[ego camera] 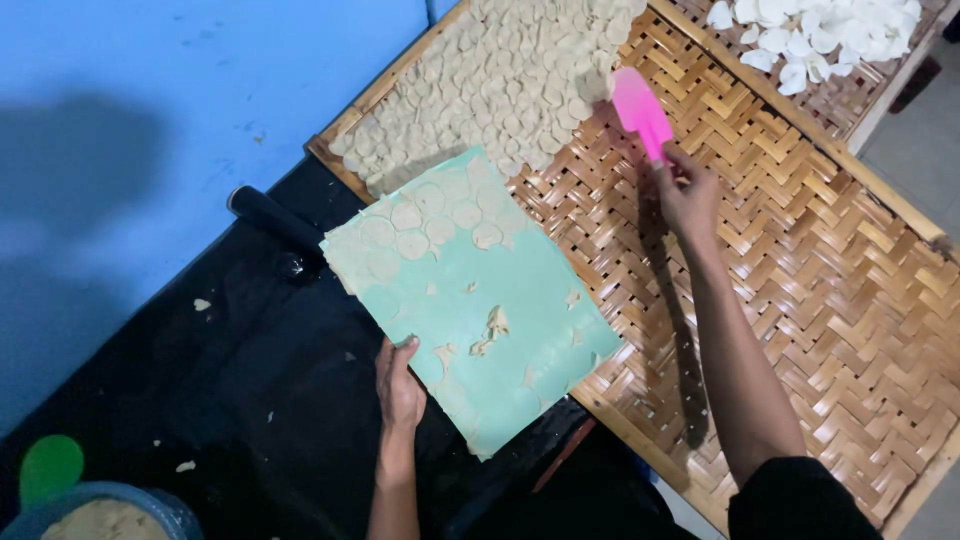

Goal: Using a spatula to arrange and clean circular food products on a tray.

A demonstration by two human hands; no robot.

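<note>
My left hand [399, 385] grips the near edge of a pale green board [530, 300], holding it tilted over a woven bamboo tray [790, 250]. Several thin round dough discs [425, 225] still cling to the board's far end, with scraps of dough near its middle. My right hand [688, 195] holds a pink spatula [640, 110] by its handle, its blade at the edge of a dense layer of dough discs [510, 80] spread on the tray.
A black rolling pin [275, 220] lies on the black table cover [250, 400] left of the board. A second tray with white pieces [820, 30] sits at top right. A bowl of dough [100, 515] and a green lid [50, 465] are at bottom left.
</note>
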